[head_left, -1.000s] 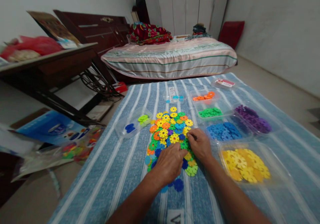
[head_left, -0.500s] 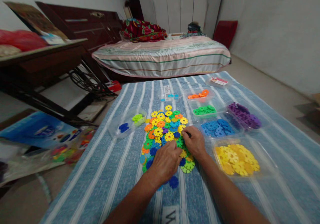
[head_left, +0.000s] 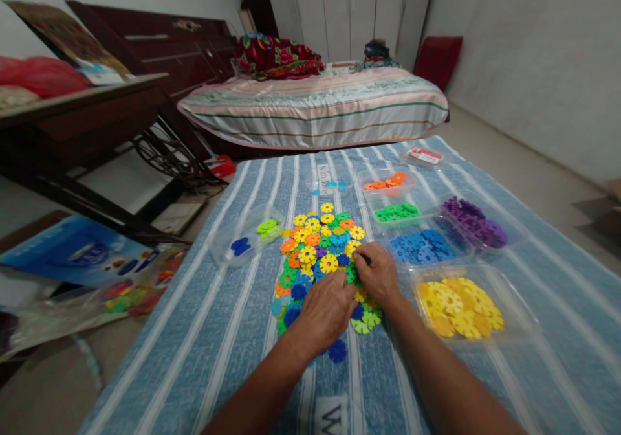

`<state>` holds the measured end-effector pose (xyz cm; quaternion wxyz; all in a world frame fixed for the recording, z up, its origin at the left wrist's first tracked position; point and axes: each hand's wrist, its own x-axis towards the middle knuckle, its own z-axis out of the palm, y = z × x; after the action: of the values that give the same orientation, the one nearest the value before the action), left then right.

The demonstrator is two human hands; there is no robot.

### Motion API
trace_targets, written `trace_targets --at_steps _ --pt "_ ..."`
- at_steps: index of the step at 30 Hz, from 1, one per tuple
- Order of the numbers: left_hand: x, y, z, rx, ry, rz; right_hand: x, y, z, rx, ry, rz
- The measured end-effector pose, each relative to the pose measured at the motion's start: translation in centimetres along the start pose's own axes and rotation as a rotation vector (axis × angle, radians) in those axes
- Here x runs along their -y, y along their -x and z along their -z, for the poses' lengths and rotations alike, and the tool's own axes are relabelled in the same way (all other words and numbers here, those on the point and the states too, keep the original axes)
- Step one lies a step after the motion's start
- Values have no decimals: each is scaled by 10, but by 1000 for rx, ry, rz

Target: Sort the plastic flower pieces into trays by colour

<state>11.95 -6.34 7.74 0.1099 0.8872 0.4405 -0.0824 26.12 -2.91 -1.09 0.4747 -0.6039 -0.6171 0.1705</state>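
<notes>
A pile of mixed notched plastic flower discs (head_left: 307, 254) in yellow, orange, green, blue and purple lies on the striped cloth. My left hand (head_left: 328, 307) rests over the lower part of this pile, fingers curled down and pressed together; whatever they grip is hidden under the hand. Just right of it, my right hand (head_left: 376, 270) is closed at the pile's right edge, thumb and fingers bent inward, and I cannot make out what is in them. A dark blue disc (head_left: 337, 351) lies apart below my left hand.
On the right stand clear containers of yellow discs (head_left: 460, 307), blue discs (head_left: 423, 247), purple discs (head_left: 474, 223), green discs (head_left: 398, 212) and orange discs (head_left: 385, 182). A clear tray (head_left: 224, 254) with dark blue and lime discs is at left. Beyond the cloth is a bed (head_left: 310, 111).
My left hand has shifted slightly to the right, closer to my right hand. My right hand stays nearly in place, and the containers look the same.
</notes>
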Motion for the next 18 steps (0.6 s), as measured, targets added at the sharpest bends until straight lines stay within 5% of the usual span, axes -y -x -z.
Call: trace_targets --at_steps 18 --pt "-13 -5 -21 -234 65 1 2 1 0 -3 -3 -22"
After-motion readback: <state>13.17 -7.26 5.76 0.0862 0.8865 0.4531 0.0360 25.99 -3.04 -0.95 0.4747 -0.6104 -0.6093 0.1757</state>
